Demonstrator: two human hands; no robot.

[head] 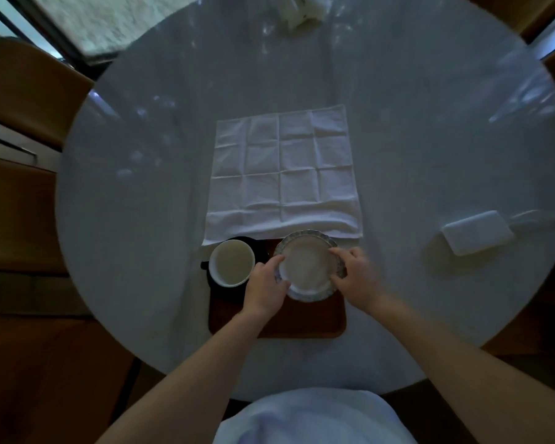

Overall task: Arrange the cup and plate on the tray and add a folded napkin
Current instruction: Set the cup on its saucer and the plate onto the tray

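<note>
1. The left hand (265, 285) reaches forward from a bare forearm, its fingers curled on the left rim of the plate (306, 267), thumb on top.
2. The right hand (354, 277) mirrors it, fingers closed on the plate's right rim.
3. The plate sits over the far right part of the brown tray (302, 322); whether it touches the tray cannot be told.
4. The white cup (232, 266) stands on the tray's far left corner, just beside the plate.
5. The unfolded napkin (282, 174) lies flat on the round table (141, 203), just beyond the tray.
</note>
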